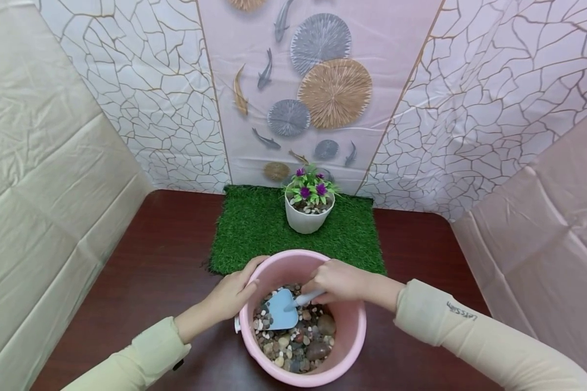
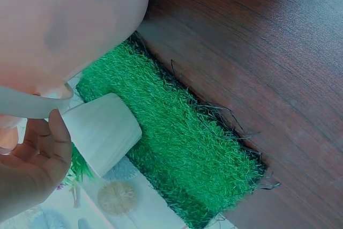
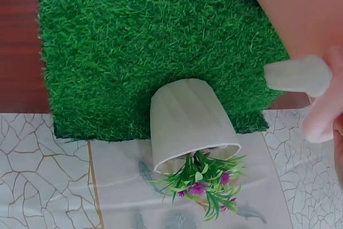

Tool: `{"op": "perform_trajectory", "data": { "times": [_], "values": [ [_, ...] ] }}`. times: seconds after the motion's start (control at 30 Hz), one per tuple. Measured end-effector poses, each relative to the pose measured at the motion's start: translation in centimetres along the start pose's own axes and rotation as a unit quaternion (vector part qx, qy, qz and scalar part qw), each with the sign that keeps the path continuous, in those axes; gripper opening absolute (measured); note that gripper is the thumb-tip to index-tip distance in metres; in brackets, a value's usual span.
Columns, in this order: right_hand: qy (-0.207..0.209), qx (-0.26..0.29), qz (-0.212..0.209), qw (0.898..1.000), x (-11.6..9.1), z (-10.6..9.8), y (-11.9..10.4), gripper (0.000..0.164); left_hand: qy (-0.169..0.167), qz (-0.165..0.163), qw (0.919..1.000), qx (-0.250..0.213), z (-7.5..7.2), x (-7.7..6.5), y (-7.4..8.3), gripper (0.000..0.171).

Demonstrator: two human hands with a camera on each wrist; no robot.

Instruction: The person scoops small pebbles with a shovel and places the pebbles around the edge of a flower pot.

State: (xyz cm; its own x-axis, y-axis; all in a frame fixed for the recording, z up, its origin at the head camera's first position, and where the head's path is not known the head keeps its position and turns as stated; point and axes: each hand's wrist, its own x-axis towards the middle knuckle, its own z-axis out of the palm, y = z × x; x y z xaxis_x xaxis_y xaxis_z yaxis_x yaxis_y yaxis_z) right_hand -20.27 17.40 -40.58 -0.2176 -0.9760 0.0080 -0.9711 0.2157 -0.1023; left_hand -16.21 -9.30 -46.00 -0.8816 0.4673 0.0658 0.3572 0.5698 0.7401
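Right hand grip: fingers curled around the white handle of the small trowel, clamped on it. The trowel's light-blue blade lies flat on the pebbles, pointing toward the person's left, with the handle rising toward the right hand at the bucket's far rim. In the right wrist view, the end of the white handle shows just beside a fingertip.

Left hand grip: fingers folded over the left rim of the pink bucket, holding the rim, thumb outside the wall. The left wrist view shows the thumb next to the bucket's pale bail handle, below the pink wall.

The bucket stands on the dark wooden tabletop, near the person, and is partly filled with mixed brown, white and grey pebbles. The trowel sits inside the bucket, on the stones, toward the left side.

Beyond the bucket, touching its far edge in the head view, lies a green artificial grass mat. A white ribbed pot stands upright on the mat's far part, holding a small plant with green leaves and purple flowers; pebbles show at its top.

Both sleeves are pale cream. Patterned sheeting with fish and round leaf shapes hangs behind the tabletop.
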Motion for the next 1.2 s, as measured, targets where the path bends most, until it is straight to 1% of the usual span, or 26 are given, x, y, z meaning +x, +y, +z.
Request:
{"op": "perform_trajectory", "data": {
  "times": [0.2,0.33,0.5,0.87,1.2],
  "values": [
    [0.012,-0.008,0.008,1.0,-0.4,-0.8,0.2,0.021,0.0,0.001,1.0,0.005,-0.1,0.0,0.0,0.051],
    [0.024,0.004,0.015,1.0,-0.8,-1.2,0.5,0.024,0.002,-0.001,1.0,0.008,-0.1,0.0,-0.1,0.05],
    [0.026,0.023,0.025,0.999,-1.2,-1.6,0.6,0.025,0.0,-0.002,0.9999,0.011,-0.2,0.0,-0.1,0.05],
    [0.045,0.029,0.04,0.998,-2.2,-2.5,0.8,0.024,-0.013,-0.004,0.9999,0.002,-0.2,0.0,0.0,0.051],
    [0.056,0.02,0.042,0.997,-3.4,-4.3,1.2,0.023,-0.008,0.001,0.9999,0.007,-0.1,0.0,-0.1,0.05]
  ]
}}
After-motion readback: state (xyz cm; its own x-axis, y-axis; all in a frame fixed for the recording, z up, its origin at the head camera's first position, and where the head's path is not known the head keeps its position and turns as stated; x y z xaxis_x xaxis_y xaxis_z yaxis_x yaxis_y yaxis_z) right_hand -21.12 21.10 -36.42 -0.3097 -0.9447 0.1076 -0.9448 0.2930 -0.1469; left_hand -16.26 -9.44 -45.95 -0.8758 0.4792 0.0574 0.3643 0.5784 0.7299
